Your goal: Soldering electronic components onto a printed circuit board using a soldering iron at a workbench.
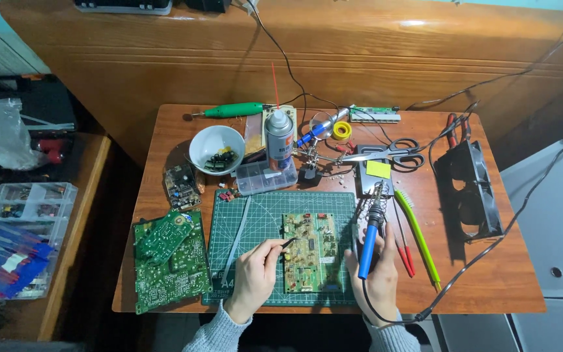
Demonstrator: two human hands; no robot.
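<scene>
On the green cutting mat (242, 221): you work a circuit board (308, 251) with tweezers and a soldering iron.
Your left hand (253, 274) pinches a pair of dark tweezers (286, 242), fingers closed tight on them, tips at the board's left edge. Your right hand (378, 274) is wrapped around the blue handle of the soldering iron (371, 228), tip pointing away from you into the coil stand (374, 189), just right of the board. Board lies flat near the mat's right half, between your hands. Two green boards (167, 257) sit stacked left of the mat. Behind it: white bowl (216, 148) of parts, spray can (279, 139), clear parts box (265, 176), scissors (392, 153). Black fan (470, 189) at the table's right edge.
</scene>
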